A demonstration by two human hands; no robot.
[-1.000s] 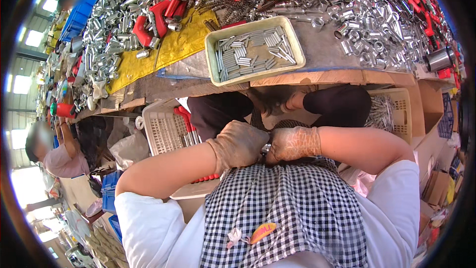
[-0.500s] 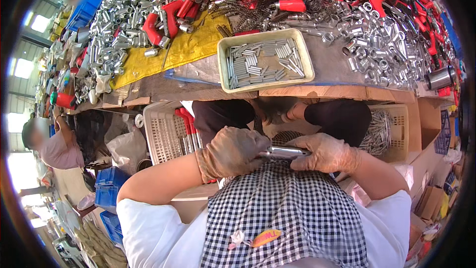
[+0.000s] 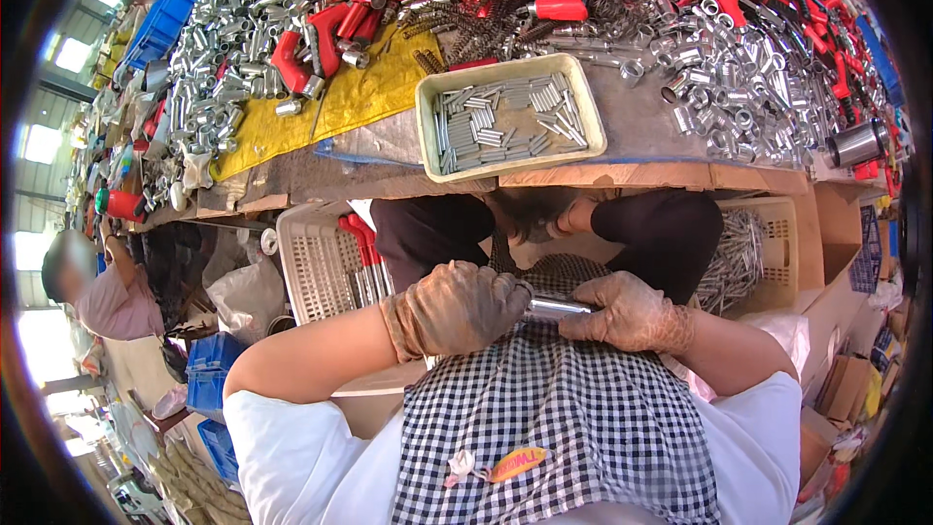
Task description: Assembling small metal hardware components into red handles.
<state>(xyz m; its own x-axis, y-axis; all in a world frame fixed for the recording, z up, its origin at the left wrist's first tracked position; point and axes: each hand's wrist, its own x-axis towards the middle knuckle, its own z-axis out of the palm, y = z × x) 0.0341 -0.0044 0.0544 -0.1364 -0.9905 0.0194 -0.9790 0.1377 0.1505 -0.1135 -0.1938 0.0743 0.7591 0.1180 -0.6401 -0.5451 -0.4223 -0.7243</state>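
Both my hands wear thin, stained gloves and meet above my lap. My left hand (image 3: 459,308) is wrapped round one end of a shiny metal tube (image 3: 556,307). My right hand (image 3: 627,312) pinches the tube's other end between thumb and fingers. Only the tube's middle part shows; its ends are covered by the gloves. Beyond my hands, on the bench edge, stands a cream tray (image 3: 428,126) with several short metal pins (image 3: 489,118) in it.
Red-and-black tool handles (image 3: 558,8), dark springs (image 3: 491,29) and metal sleeves (image 3: 739,87) are heaped across the bench. A plastic crate (image 3: 309,267) with red-handled rods stands left of my legs. Another crate (image 3: 777,233) of metal parts is at right. A person (image 3: 117,301) sits far left.
My left hand's fingers have closed further over the tube, so less of it shows. Both hands have shifted slightly, and the whole view has drifted a little.
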